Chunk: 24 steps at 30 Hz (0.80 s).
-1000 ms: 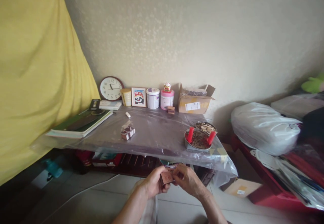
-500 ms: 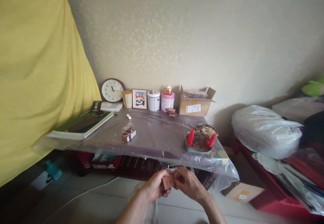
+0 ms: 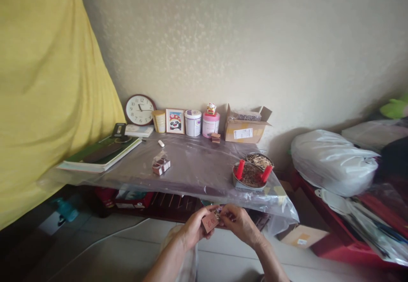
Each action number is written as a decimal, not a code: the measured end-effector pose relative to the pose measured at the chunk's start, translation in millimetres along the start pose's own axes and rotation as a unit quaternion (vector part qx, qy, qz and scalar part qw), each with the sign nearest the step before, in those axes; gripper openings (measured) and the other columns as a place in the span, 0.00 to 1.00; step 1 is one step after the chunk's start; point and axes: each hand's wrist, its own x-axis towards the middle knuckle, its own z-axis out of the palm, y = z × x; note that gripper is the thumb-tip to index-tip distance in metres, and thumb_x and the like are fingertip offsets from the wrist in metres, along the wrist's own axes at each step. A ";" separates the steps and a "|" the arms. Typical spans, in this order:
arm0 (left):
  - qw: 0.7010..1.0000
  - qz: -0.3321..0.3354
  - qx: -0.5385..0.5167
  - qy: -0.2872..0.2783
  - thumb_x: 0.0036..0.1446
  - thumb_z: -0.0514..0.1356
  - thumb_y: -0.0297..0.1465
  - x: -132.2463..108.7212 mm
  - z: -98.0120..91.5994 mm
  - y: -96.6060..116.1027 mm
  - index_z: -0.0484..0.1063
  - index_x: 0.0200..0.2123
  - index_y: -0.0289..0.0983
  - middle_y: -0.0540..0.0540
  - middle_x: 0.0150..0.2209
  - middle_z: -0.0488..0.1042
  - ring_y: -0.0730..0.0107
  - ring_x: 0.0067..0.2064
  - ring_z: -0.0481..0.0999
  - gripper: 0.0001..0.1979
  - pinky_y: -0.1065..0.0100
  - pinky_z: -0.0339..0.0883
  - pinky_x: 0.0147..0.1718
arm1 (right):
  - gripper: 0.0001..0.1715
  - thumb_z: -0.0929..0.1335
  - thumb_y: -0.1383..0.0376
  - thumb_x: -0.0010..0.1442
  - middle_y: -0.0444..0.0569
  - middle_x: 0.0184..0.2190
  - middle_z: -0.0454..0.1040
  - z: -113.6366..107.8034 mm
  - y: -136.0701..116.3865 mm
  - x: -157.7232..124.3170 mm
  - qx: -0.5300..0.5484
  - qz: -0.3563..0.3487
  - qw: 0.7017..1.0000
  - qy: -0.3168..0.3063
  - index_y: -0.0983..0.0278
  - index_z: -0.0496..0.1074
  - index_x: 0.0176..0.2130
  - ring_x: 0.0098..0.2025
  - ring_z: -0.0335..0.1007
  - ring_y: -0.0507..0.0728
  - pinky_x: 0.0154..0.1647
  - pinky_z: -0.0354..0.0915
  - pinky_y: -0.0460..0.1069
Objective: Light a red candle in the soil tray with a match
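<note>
My left hand [image 3: 196,227] grips a small brown cardboard matchbox [image 3: 209,223] with red print, held low in front of the table edge. Thin pale matchsticks [image 3: 218,214] show at its opened far end. Pressed close against that end are the bent fingers of my right hand [image 3: 237,222]; what lies between its fingertips is hidden. Beyond the hands, a wrapped pack of small boxes [image 3: 162,166] lies on the plastic-covered table [image 3: 191,163]. To the right sit an oval tin [image 3: 250,180] with dark contents and two red posts, and a round tin of matchsticks [image 3: 259,161].
Along the wall stand a clock [image 3: 140,109], a panda picture [image 3: 175,121], canisters [image 3: 193,123] and an open carton [image 3: 245,129]. Books [image 3: 102,154] lie at left by the yellow curtain [image 3: 54,82]. Bags [image 3: 334,163] fill the right side.
The matchbox has turned so its printed face shows more, and matchsticks now show at its end. My right fingers have shifted slightly away to the right. The view has tilted down slightly.
</note>
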 end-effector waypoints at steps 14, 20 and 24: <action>0.998 0.041 -0.039 0.004 0.54 0.50 0.33 -4.3 -0.5 3.0 0.63 0.52 0.32 0.39 0.31 0.78 0.74 0.18 0.66 0.23 0.71 0.49 0.18 | 0.08 0.65 0.63 0.60 0.46 0.30 0.74 -3.6 1.1 2.3 0.013 -0.041 0.998 0.043 0.63 0.73 0.35 0.31 0.71 0.54 0.32 0.65 0.47; 0.997 0.067 -0.037 0.022 0.54 0.50 0.33 0.6 -2.8 -0.4 0.62 0.52 0.33 0.40 0.31 0.78 0.74 0.18 0.67 0.22 0.71 0.48 0.18 | 0.10 0.63 0.68 0.60 0.47 0.32 0.72 -5.2 -6.8 1.5 -0.008 -0.086 0.995 0.055 0.63 0.73 0.35 0.33 0.69 0.54 0.33 0.65 0.47; 0.996 0.082 -0.032 0.028 0.54 0.51 0.33 2.9 -2.4 -2.7 0.63 0.50 0.33 0.44 0.28 0.77 0.74 0.18 0.67 0.21 0.71 0.49 0.17 | 0.10 0.63 0.70 0.60 0.47 0.32 0.71 -2.8 -9.3 -0.1 -0.010 -0.097 0.994 0.040 0.63 0.73 0.35 0.32 0.68 0.53 0.34 0.64 0.47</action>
